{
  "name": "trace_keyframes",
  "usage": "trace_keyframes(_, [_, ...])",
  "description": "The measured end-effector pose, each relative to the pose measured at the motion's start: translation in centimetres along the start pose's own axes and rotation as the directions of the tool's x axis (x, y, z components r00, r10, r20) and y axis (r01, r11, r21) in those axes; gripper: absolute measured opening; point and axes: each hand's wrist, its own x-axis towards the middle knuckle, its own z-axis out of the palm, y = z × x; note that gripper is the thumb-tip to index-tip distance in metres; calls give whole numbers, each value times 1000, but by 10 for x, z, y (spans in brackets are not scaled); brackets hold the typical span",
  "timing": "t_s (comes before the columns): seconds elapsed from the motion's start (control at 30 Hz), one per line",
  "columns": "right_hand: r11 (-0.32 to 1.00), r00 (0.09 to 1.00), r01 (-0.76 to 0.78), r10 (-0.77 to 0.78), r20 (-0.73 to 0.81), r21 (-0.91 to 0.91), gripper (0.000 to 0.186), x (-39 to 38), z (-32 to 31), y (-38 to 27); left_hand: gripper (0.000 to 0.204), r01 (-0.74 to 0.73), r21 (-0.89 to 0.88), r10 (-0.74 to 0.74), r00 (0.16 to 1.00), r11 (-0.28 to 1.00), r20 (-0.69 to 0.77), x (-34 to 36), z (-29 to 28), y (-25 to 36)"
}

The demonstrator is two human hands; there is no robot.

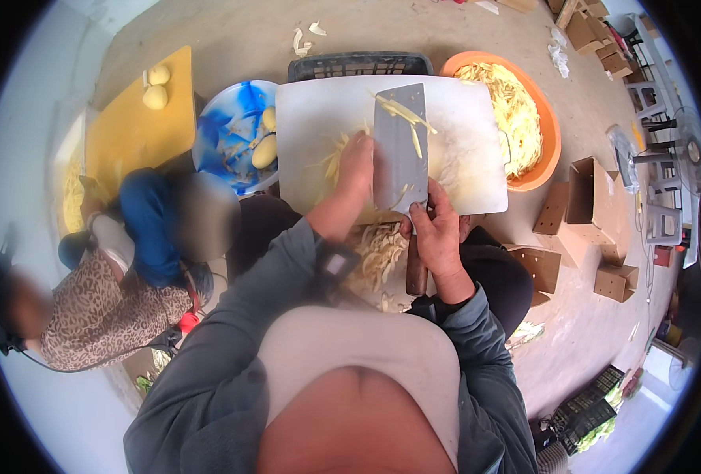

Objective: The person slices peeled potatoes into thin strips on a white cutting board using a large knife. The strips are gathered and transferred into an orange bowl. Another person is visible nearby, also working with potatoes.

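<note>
In the head view, a white board (319, 103) forms the working surface, its top side alongside a dark plastic crate (358, 63), on a dusty, pale floor (232, 39). An orange tub (553, 146) heaped with pale yellow shreds (508, 110) stands just right of it; a blue-and-white basin (206, 150) with peeled, potato-like pieces (264, 152) is at its left. Farther left, a yellow board (141, 142) lies near a seated co-worker (105, 308) in a leopard-print garment, and cardboard boxes (591, 201) are scattered on the right. The rim of the fisheye darkens the corners, part of the co-worker is blurred, and the slices (382, 253) below the board are partly covered by the right hand. The cleaver (400, 162) is over the middle of the board, blade pointing away from the body, with cut strips (402, 113) clinging to it. The right hand (439, 241) keeps a closed grip around its wooden handle, forearm coming up from below. The left hand (356, 170) reaches forward beside the blade's left edge, near more strips; whether its grip holds anything cannot be told.
</note>
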Motion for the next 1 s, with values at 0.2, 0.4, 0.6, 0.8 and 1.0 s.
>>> trace_keyframes(0.2, [993,998,-59,62,25,-101,47,-1,-1,5,59,-165,68,171,981,984,-95,19,-7,-15])
trace_keyframes(0.4, [945,996,46,-21,82,-323,45,-7,5,11,59,-124,-45,121,991,991,-61,14,1,-3])
trace_keyframes(0.6, [784,947,321,-268,177,-531,44,-7,4,27,37,-50,-225,42,998,973,-39,13,-4,-4])
trace_keyframes(0.8, [861,979,204,-167,121,-466,44,-6,6,16,27,-11,-165,-5,995,986,-99,24,-7,-18])
trace_keyframes(1.0, [866,982,190,-162,100,-462,45,-3,2,14,35,-2,-119,-13,993,993,-121,19,-9,-21])
